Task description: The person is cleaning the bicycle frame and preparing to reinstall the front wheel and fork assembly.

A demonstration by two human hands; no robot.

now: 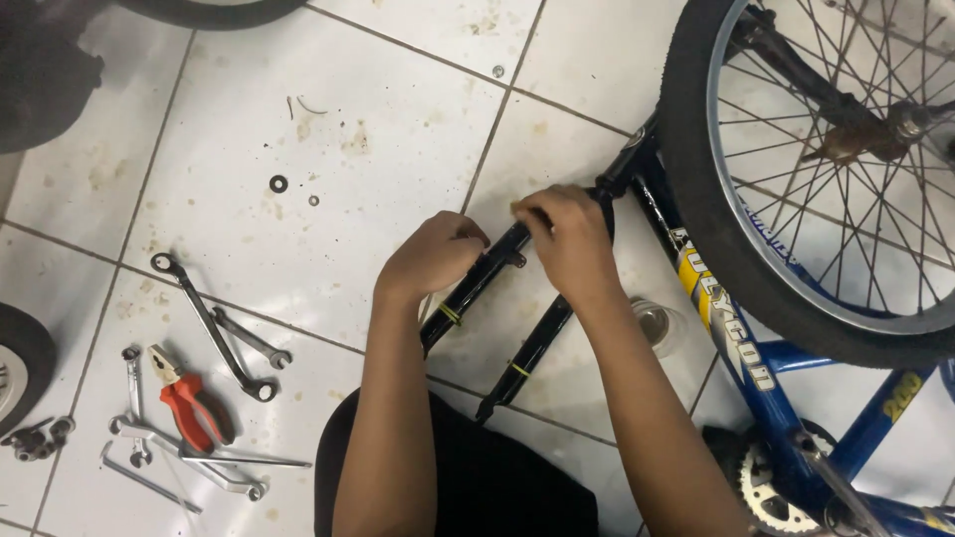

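A black bicycle fork [502, 328] lies on the white tiled floor [378, 129], its two legs pointing toward me and its top joined to the blue bicycle frame [731, 343]. My left hand [433, 257] is closed around the upper part of the left fork leg. My right hand [567, 234] grips the fork's crown where it meets the frame's head tube. The frame lies on its side with its spoked wheel [806, 149] and black tyre at the upper right.
Several spanners [214, 328] and red-handled pliers [189, 398] lie on the tiles at the left. Small washers [279, 184] sit further back. A small clear jar [657, 323] stands beside the frame. Another tyre [20, 363] shows at the left edge, the chainring [771, 487] at lower right.
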